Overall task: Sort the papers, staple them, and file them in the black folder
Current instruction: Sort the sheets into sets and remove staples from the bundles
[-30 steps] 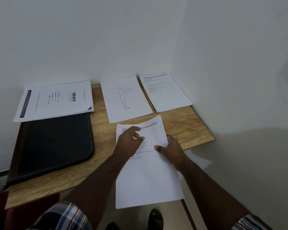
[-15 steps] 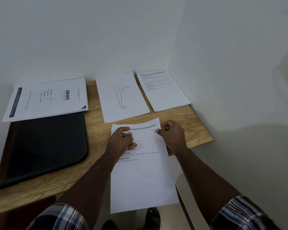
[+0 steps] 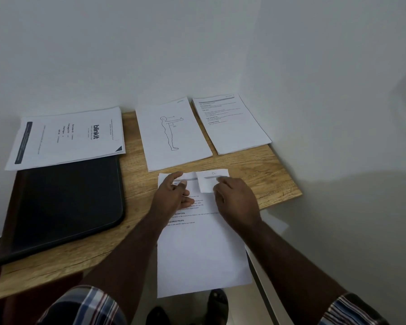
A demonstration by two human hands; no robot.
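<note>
- Papers (image 3: 197, 249) sit at the desk's (image 3: 256, 170) front edge, lower half hanging off, top corner folded back.
- Right hand (image 3: 237, 202) pinches that folded corner.
- Left hand (image 3: 171, 195) lies flat on the sheet, fingers loose.
- Black folder (image 3: 63, 202) lies off left, three more paper stacks behind.

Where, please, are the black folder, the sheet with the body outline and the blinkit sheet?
black folder (image 3: 63, 202), head view, middle of its cover.
body-outline sheet (image 3: 174, 134), head view, on the drawn figure.
blinkit sheet (image 3: 68, 137), head view, centre of the page.
</note>
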